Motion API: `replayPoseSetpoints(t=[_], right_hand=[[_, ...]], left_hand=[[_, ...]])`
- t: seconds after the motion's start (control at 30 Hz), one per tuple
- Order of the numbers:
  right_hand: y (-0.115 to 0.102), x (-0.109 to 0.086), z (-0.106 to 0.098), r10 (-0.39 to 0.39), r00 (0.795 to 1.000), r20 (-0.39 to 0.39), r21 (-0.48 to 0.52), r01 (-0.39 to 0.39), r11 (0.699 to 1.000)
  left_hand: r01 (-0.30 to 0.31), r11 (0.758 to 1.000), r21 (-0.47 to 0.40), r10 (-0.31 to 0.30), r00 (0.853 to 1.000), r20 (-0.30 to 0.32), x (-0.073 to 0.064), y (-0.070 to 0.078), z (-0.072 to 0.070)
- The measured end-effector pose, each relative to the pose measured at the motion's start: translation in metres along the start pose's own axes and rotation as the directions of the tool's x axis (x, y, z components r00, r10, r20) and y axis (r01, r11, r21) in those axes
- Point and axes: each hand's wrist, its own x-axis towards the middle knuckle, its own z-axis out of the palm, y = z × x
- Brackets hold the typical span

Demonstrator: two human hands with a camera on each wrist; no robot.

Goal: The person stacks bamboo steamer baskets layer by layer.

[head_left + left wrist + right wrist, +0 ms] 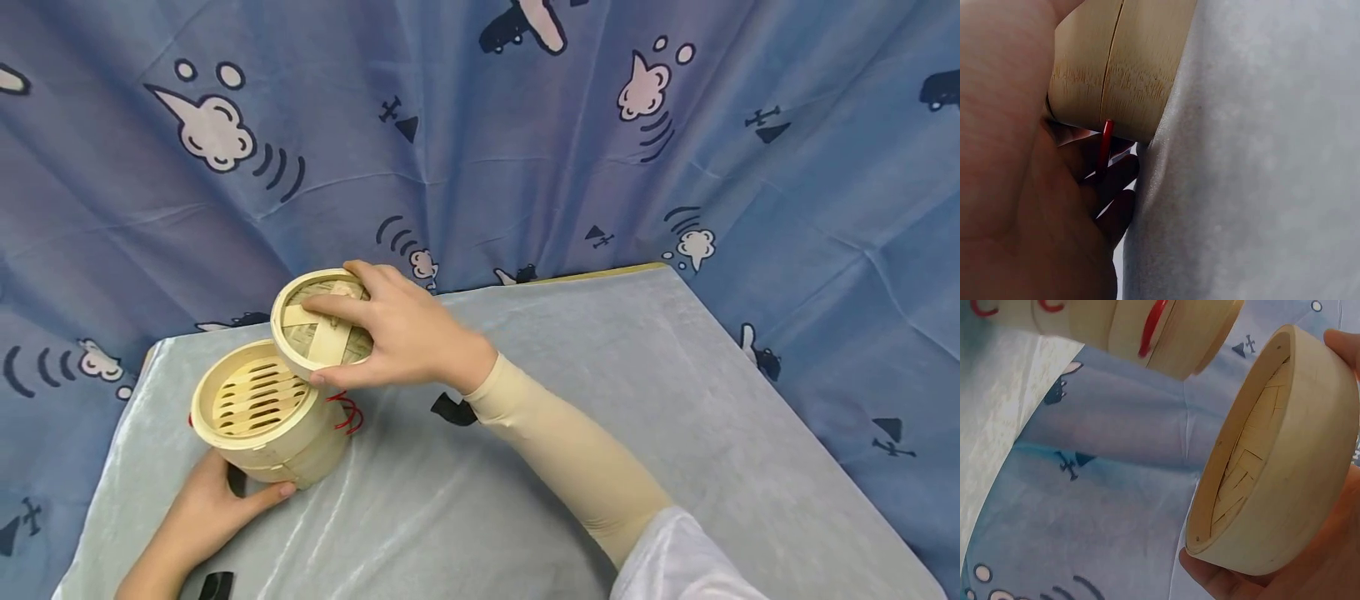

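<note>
A round bamboo steamer stands at the left of the table, its slatted floor showing inside the upper rim. My left hand grips it low down, thumb along the front and fingers round the far left side. In the left wrist view those fingers lie beside the bamboo wall and a red loop. My right hand holds the woven steamer lid by its edge, tilted above the steamer's right back rim. The right wrist view shows the lid's hollow underside, apart from the steamer.
Grey velvety cloth covers the table. A blue patterned curtain hangs close behind it and along the right side. Red loops stick out from the steamer's right side. A black curved piece shows beside my right wrist.
</note>
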Motion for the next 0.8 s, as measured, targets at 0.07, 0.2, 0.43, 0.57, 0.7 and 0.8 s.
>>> replayPoseSetpoints(t=[0.07,0.2,0.43,0.57,0.7,0.8], right_hand=[[-0.005,0.004,0.002,-0.006,1.0,0.019,0.0,0.006,1.0],[-0.014,0.01,0.006,-0.024,0.998,0.06,-0.002,0.024,1.0],[-0.029,0.018,0.013,-0.065,0.994,0.084,-0.01,0.066,0.998],[-0.039,0.022,0.018,-0.108,0.992,0.07,-0.01,0.109,0.994],[-0.049,0.027,0.024,-0.155,0.987,0.05,-0.025,0.157,0.987],[-0.055,0.029,0.028,-0.179,0.982,0.05,-0.045,0.182,0.982]], left_hand=[[0.001,1.0,0.001,-0.001,1.0,-0.008,0.0,-0.001,0.0],[-0.001,1.0,0.007,0.001,1.0,0.0,0.001,-0.002,-0.001],[-0.012,1.0,-0.022,0.013,1.0,0.022,0.006,0.001,-0.003],[-0.003,1.0,-0.013,0.003,1.0,0.027,0.005,0.0,-0.003],[0.01,1.0,-0.008,-0.01,1.0,0.03,0.003,0.001,-0.003],[0.007,1.0,-0.024,-0.006,0.999,0.038,0.001,0.001,-0.002]])
